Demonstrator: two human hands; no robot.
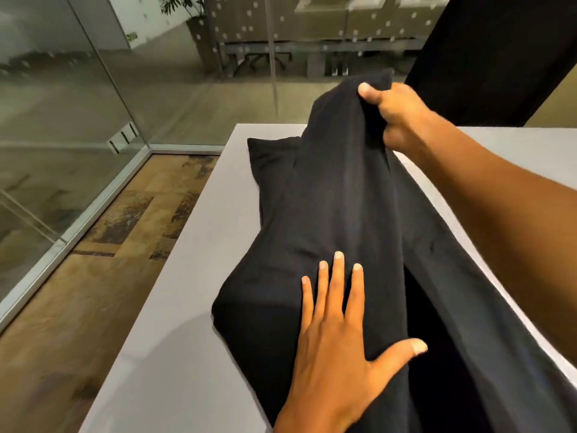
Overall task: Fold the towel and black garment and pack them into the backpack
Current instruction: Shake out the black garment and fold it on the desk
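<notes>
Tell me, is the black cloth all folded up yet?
Not yet. The black garment lies long across the table; the right hand lifts its far end while the left hand presses it flat.

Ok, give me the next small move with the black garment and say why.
Probably bring the right hand toward the left hand, folding the black garment over: the right grips its lifted far end while the left presses the near part flat on the table.

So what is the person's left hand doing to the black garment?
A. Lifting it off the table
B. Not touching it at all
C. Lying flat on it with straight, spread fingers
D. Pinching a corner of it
C: the left hand lies flat on the black garment with fingers straight and spread, while the right hand holds up its far end in a closed grip.
</notes>
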